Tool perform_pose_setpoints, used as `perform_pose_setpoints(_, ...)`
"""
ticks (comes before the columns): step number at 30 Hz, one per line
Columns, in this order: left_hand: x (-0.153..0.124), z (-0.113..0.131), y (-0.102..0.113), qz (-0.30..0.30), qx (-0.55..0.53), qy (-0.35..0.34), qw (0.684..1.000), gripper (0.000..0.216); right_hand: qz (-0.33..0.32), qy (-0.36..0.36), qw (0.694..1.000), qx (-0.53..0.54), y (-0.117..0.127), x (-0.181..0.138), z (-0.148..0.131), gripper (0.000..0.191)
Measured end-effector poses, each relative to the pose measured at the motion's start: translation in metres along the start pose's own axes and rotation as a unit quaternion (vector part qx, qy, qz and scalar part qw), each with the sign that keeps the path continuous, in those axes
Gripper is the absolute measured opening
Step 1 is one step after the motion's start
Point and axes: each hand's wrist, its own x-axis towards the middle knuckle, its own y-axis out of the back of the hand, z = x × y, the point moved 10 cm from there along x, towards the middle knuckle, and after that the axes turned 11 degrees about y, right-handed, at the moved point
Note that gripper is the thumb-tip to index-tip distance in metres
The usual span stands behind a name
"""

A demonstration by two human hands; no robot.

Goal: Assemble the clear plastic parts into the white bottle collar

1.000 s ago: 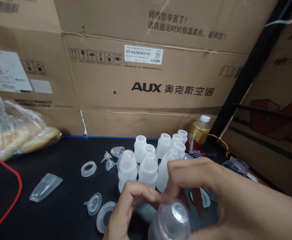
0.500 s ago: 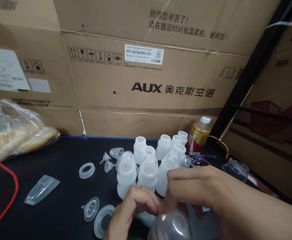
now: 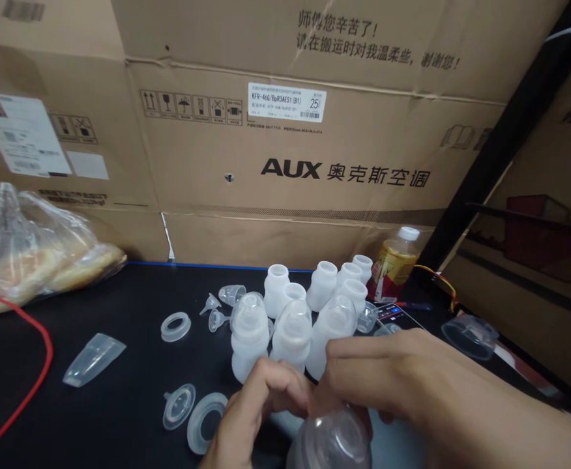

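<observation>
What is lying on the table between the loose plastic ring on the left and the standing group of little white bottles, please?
In the head view, two small clear funnels lie between the plastic ring and the bottles, with a clear cap just behind them.

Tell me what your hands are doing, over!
Left hand and right hand both pinch the capped clear bottle. Finished bottles stand just behind. Loose ring beside left hand.

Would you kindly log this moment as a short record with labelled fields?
Surface: black table
Left hand: fingers closed on the capped bottle
Right hand: gripping the same bottle from above
Behind hands: three capped bottles, open bottles
Loose parts: rings, clear cap
Left side: plastic bag, red cable
Backdrop: cardboard boxes, drink bottle
</observation>
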Motion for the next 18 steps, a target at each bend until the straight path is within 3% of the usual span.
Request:
perform_pose_setpoints(3, -0.002, 0.007, 0.001, 0.016, 0.023, 0.025, 0.999, 0.054, 0.012, 0.006, 1.000, -0.021, -0.002, -0.006, -0.002, 0.028)
perform_pose_setpoints(7, 0.001, 0.024, -0.001, 0.021, 0.065, -0.056, 0.996, 0.079, 0.022, 0.020, 0.997, -0.067, -0.006, -0.013, -0.007, 0.044)
perform_pose_setpoints(12, 0.001, 0.051, -0.007, 0.048, 0.214, -0.104, 0.970, 0.054, 0.025, -0.025, 0.980, -0.196, 0.000, -0.017, 0.004, 0.052)
perform_pose_setpoints(15, -0.001, 0.065, 0.000, 0.088, 0.292, -0.124, 0.944, 0.013, 0.016, -0.042, 0.974, -0.224, 0.000, -0.017, 0.014, 0.054)
perform_pose_setpoints(18, -0.008, 0.073, -0.005, 0.060, 0.357, -0.197, 0.911, 0.028, 0.067, -0.045, 0.963, -0.256, 0.014, -0.019, 0.018, 0.058)
